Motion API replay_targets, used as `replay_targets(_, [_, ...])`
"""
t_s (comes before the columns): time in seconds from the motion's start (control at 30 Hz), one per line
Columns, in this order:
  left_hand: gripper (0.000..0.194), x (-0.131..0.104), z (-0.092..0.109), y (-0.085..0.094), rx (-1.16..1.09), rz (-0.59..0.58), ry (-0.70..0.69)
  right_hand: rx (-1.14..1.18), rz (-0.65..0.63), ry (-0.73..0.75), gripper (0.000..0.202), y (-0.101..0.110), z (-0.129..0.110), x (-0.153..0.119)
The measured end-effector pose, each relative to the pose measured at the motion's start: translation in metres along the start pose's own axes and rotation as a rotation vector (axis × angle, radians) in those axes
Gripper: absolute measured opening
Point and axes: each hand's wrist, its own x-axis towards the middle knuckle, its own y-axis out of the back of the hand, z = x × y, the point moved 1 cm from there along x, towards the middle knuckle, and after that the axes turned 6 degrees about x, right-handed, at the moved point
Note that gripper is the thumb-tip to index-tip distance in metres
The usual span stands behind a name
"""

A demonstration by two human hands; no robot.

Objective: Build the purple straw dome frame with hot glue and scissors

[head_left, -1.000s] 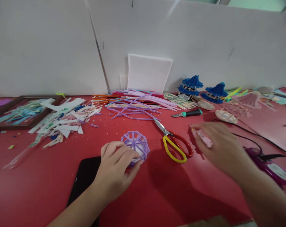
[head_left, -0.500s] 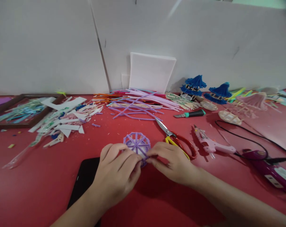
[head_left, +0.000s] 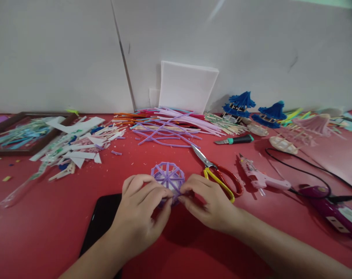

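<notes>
A small round purple frame (head_left: 167, 175) with spokes crossing at its centre stands on the red table, with something white inside it. My left hand (head_left: 144, 209) is closed at its lower left edge, thumb and forefinger pinching the rim. From the right, my right hand (head_left: 212, 201) pinches the lower right edge of the same frame. The fingertips of both hands are close together and hide part of the rim. Just beyond my right hand lie scissors (head_left: 219, 176) with red and yellow handles.
A black phone (head_left: 102, 219) lies beside my left forearm. Purple strips (head_left: 164, 130) and a white paper stack (head_left: 187, 87) are at the back. At right are a cutter (head_left: 237, 140), a pink glue gun (head_left: 261, 179), a purple power strip (head_left: 333, 213) and blue models (head_left: 270, 114).
My left thumb has shifted down and slightly away from the forefinger's side. The frame and my right hand have barely moved; the view has shifted slightly.
</notes>
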Motion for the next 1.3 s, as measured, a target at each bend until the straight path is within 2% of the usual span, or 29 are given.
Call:
replay_targets(0.23, [0.01, -0.001, -0.001, 0.002, -0.034, -0.027, 0.051, -0.024, -0.018, 0.001, 0.006, 0.002, -0.002, 0.0])
replay_targets(0.6, [0.01, -0.001, -0.002, 0.001, -0.055, -0.048, 0.037, -0.047, -0.009, 0.007, 0.005, -0.001, 0.0, -0.003])
replay_targets(0.7, [0.011, -0.001, -0.004, 0.0, -0.081, -0.051, 0.033, -0.073, -0.044, 0.038, 0.01, 0.006, -0.005, -0.002])
replay_targets(0.77, [0.011, 0.0, -0.005, 0.0, -0.09, -0.043, 0.027, -0.145, -0.031, 0.025, 0.02, 0.021, -0.008, -0.003])
replay_targets(0.83, [0.012, 0.0, -0.005, 0.0, -0.101, -0.033, 0.024, -0.275, 0.113, -0.066, 0.024, 0.045, -0.006, -0.007])
replay_targets(0.9, [0.012, 0.001, -0.005, 0.0, -0.114, -0.029, 0.023, -0.432, 0.325, -0.207, 0.025, 0.076, 0.001, -0.018])
replay_targets(0.97, [0.012, 0.002, -0.004, 0.001, -0.124, -0.028, 0.023, -0.649, 0.356, -0.422, 0.029, 0.107, 0.016, -0.037])
replay_targets(1.03, [0.011, 0.002, -0.003, 0.001, -0.124, -0.025, 0.02, -0.887, 0.273, -0.604, 0.038, 0.134, 0.033, -0.062])
replay_targets(1.07, [0.011, 0.002, -0.003, 0.001, -0.123, -0.021, 0.019, -0.952, 0.17, -0.667, 0.042, 0.144, 0.042, -0.076])
replay_targets(1.1, [0.011, 0.002, -0.003, 0.0, -0.121, -0.017, 0.017, -0.974, 0.056, -0.71, 0.044, 0.151, 0.05, -0.09])
replay_targets(1.17, [0.01, 0.002, -0.003, -0.001, -0.117, -0.015, 0.015, -0.964, -0.073, -0.765, 0.046, 0.158, 0.062, -0.113])
replay_targets(1.23, [0.01, 0.001, -0.004, -0.002, -0.11, -0.015, 0.011, -0.953, -0.091, -0.751, 0.043, 0.157, 0.068, -0.126])
replay_targets(1.3, [0.01, 0.001, -0.005, -0.002, -0.103, -0.013, 0.006, -0.99, -0.054, -0.73, 0.04, 0.152, 0.07, -0.129])
